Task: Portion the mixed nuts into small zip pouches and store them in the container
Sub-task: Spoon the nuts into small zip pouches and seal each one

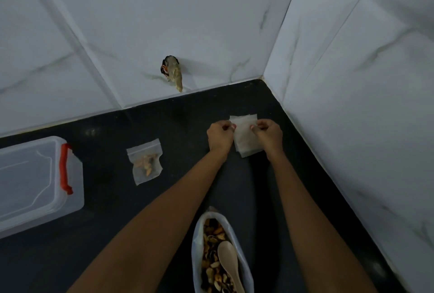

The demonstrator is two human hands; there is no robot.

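A small stack of empty clear zip pouches (pixel 246 138) lies on the dark counter near the back right corner. My left hand (pixel 219 136) pinches the stack's left edge and my right hand (pixel 269 135) pinches its right edge. A filled zip pouch (pixel 145 163) with nuts inside lies flat to the left. The open bag of mixed nuts (pixel 215 257) stands at the near edge between my forearms, with a pale wooden spoon (pixel 229 259) resting in it. The clear storage container (pixel 35 182) with a red latch and its lid on sits at the far left.
White marble-look tiled walls (pixel 211 34) close off the back and the right side of the black counter (pixel 105 222). A hole in the back wall stuffed with cloth (pixel 173 73) sits just above the counter line.
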